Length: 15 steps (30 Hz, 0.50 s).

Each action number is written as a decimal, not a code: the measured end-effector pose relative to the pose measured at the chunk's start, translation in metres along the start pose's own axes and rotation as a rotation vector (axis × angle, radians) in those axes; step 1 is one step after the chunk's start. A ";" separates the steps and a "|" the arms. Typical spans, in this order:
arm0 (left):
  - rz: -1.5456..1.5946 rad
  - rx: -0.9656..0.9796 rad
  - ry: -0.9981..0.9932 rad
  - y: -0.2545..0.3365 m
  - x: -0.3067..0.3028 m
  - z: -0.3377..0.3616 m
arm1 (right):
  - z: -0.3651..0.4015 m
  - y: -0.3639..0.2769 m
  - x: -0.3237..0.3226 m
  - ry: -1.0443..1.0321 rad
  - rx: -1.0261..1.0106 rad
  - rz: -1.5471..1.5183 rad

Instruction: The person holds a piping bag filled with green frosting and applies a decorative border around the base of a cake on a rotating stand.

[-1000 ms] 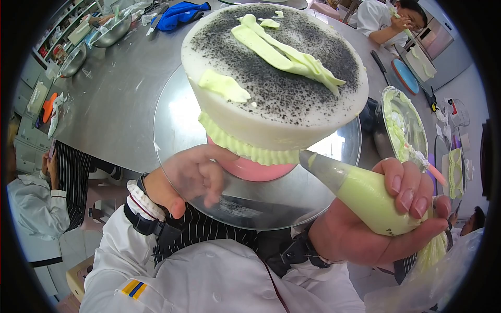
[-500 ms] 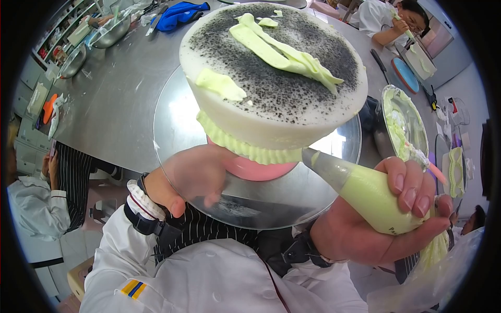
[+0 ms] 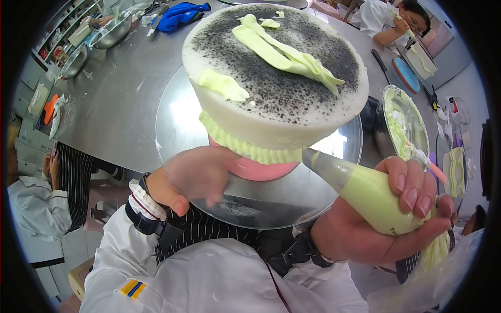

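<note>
A round white cake (image 3: 250,122) with dark speckles on top stands on a clear turntable (image 3: 235,211) with a pink centre (image 3: 261,172). Pale green strips of cream (image 3: 276,55) lie on its top. A ruffled green cream border (image 3: 240,146) runs along the lower side. My right hand (image 3: 386,219) is closed around a piping bag (image 3: 365,195) of green cream, its metal tip touching the border's right end at the cake's base. My left hand (image 3: 193,175) is at the turntable's near left rim, seen partly through the clear disc, thumb and a finger bent about the edge.
To the right stands a metal bowl (image 3: 404,120) smeared with green cream, with a pink-handled tool in it. A knife (image 3: 379,60) and a blue disc (image 3: 406,74) lie beyond. Co-workers are at the upper right and left. A blue cloth (image 3: 177,18) and metal bowls (image 3: 112,34) sit far left.
</note>
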<state>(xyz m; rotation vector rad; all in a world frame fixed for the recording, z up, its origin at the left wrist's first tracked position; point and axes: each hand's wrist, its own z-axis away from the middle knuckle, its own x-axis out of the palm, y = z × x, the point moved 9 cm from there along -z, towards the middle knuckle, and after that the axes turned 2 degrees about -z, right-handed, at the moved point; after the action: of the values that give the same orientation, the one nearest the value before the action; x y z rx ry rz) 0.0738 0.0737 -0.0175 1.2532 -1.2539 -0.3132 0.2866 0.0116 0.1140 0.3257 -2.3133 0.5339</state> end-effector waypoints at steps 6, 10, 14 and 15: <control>0.004 -0.005 -0.004 0.001 0.000 0.002 | 0.002 0.002 0.004 -0.026 0.029 -0.006; -0.002 0.000 0.004 0.000 -0.002 0.003 | 0.002 0.003 0.005 -0.036 0.036 -0.002; 0.000 0.002 0.005 -0.001 -0.002 0.002 | 0.001 0.003 0.004 -0.023 0.028 -0.009; 0.000 0.002 0.004 0.000 -0.001 0.002 | 0.002 0.003 0.005 -0.026 0.030 -0.007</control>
<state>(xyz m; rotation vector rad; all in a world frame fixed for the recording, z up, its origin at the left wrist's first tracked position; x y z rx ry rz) 0.0714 0.0736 -0.0187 1.2548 -1.2508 -0.3088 0.2810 0.0130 0.1156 0.3574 -2.3302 0.5642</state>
